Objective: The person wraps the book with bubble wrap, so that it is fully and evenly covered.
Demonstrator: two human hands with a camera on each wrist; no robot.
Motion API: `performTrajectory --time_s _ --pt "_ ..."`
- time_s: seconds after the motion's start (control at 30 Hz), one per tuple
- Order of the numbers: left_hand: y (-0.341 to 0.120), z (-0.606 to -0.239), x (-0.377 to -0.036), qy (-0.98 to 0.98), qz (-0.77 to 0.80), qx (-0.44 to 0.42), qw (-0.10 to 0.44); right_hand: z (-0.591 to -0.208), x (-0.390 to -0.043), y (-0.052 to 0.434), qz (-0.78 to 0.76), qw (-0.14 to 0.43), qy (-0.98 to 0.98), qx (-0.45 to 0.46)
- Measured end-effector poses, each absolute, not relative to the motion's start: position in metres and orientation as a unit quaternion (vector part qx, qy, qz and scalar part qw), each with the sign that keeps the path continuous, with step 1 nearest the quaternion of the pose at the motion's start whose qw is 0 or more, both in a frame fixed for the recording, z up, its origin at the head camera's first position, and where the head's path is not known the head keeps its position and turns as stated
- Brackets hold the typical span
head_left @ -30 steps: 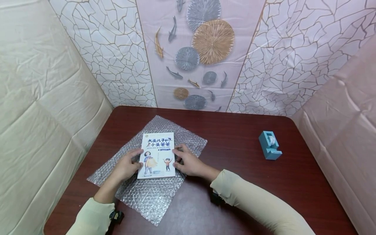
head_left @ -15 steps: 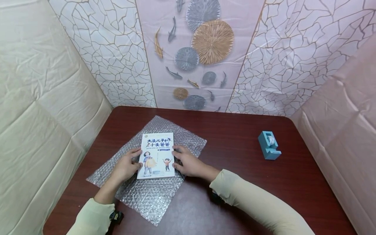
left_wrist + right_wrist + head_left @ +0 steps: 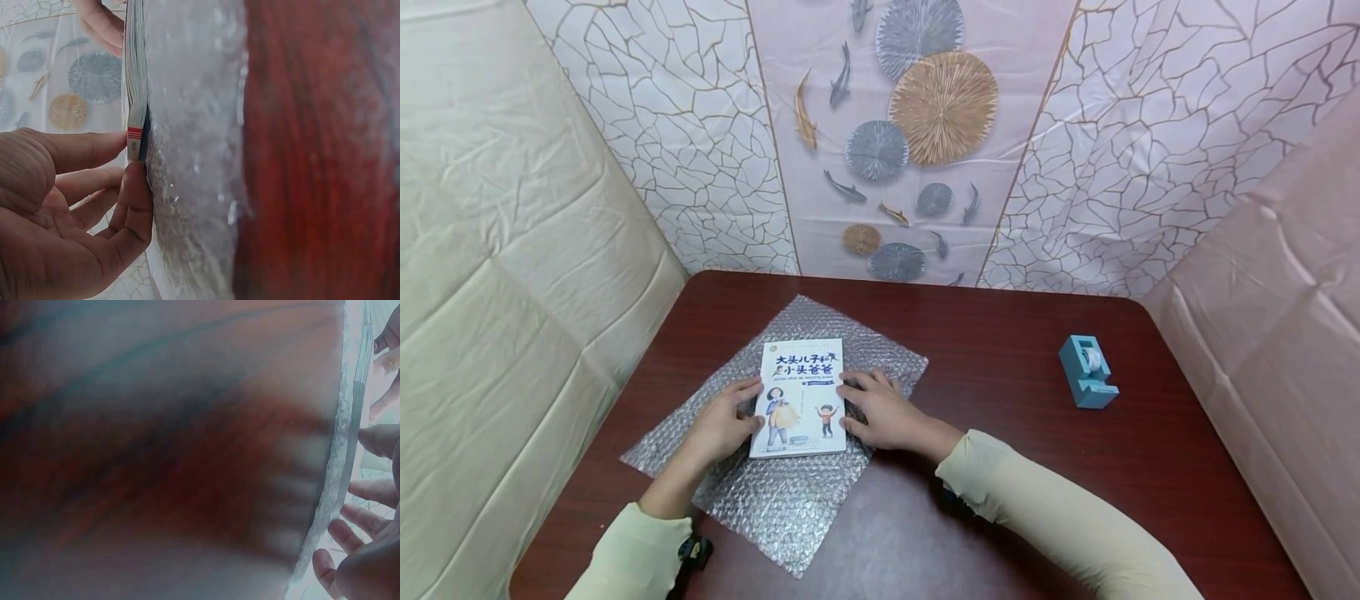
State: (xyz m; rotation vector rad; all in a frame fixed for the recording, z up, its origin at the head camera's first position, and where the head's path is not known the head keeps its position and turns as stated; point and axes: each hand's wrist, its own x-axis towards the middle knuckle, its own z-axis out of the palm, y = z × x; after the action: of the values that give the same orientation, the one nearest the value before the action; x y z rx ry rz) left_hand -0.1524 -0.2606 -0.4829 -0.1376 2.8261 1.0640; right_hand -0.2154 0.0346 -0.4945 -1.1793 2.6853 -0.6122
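Little has changed over the last sec: the thin paperback children's book with a white-and-blue illustrated cover [image 3: 800,397] stays put at the centre of the clear, square bubble-wrap sheet [image 3: 790,492], which lies diamond-wise on the dark red-brown wooden table [image 3: 1015,467]. Only the right hand [image 3: 883,412] has shifted a touch, its fingers a bit more spread along the book's 3 o'clock edge. So by my read the book is just being squared up on the wrap, w/ no fold begun.

Left hand [image 3: 724,423] sits at the book's 9 o'clock edge; in the left wrist view its thumb [image 3: 134,206] and fingers press against the spine edge, loosely curled, not closed round it. Right hand lies flat, fingers relaxed.

Book lies face up, flat, cover w/ bold blue characters and two cartoon figures, corners look neat. A small blue tape dispenser [image 3: 1087,371] stands well apart at 3 o'clock
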Motion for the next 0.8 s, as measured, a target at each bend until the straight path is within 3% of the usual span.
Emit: performTrajectory --time_s 0.8 --pt "-0.271 -0.479 -0.169 0.938 0.338 -0.028 0.065 -0.499 -0.221 0.043 -0.155 0.117 0.886 -0.421"
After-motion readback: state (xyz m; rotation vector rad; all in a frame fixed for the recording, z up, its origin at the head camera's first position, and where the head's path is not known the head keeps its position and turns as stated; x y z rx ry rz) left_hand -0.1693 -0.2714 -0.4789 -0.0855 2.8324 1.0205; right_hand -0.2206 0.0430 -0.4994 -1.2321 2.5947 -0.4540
